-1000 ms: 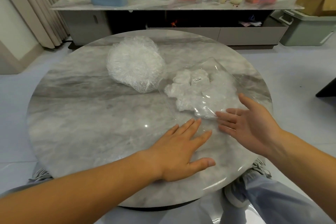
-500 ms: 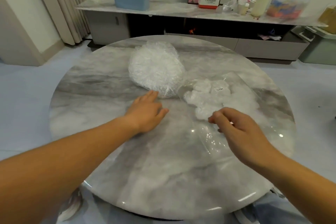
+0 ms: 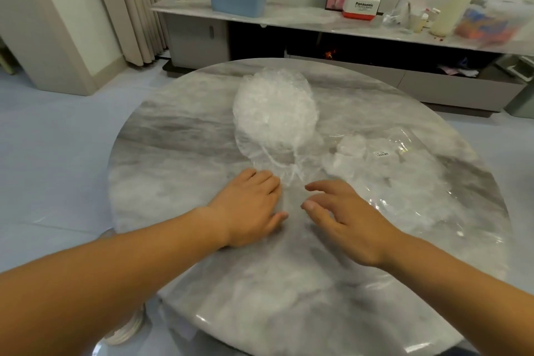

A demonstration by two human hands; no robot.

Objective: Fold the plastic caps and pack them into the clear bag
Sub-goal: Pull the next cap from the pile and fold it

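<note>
The left hand [image 3: 251,208] lies flat on the table [image 3: 173,153], fingers touching a plastic cap [image 3: 274,159]. The right hand [image 3: 344,214] hovers close by, fingers loose, holding nothing.

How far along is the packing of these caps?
Done: some folded caps already lie inside the clear bag. In hand: one cap trails from the pile, the left hand at its edge, the right hand open beside it. Left: fold it, bag it, then work through the big pile.
</note>
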